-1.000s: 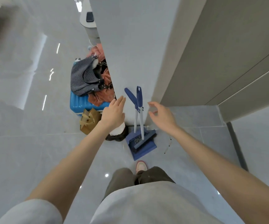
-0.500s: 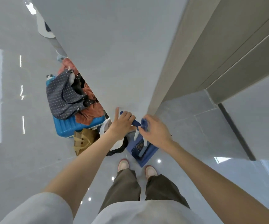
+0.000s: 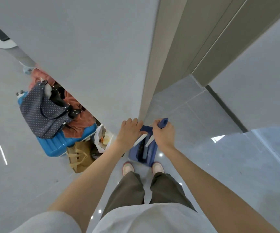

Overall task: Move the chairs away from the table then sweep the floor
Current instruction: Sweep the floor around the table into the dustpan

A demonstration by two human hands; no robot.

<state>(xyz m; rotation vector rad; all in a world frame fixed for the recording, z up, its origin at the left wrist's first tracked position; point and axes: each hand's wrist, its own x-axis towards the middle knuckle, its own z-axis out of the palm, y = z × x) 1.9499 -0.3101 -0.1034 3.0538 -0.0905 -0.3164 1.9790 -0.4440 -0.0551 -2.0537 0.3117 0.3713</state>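
Note:
A blue broom and a blue dustpan (image 3: 142, 153) stand together on the grey tiled floor against a wall corner, just ahead of my shoes. Both have blue handle grips on white shafts. My left hand (image 3: 129, 132) is closed around the left handle (image 3: 145, 128). My right hand (image 3: 163, 133) grips the right handle (image 3: 163, 122), whose blue tip sticks out above my fist. Which handle belongs to the broom I cannot tell. No chairs or table are in view.
A grey wall (image 3: 93, 56) rises directly ahead, with a beige panelled door (image 3: 194, 47) to its right. On the left floor lie a blue suitcase (image 3: 56, 145), a dotted navy bag (image 3: 43, 111), orange cloth, a brown paper bag (image 3: 78, 157) and a white plastic bag (image 3: 102, 138).
Both hands went from open and reaching to closed on the two blue handles. I stepped closer, so the broom and dustpan now sit just ahead of my feet.

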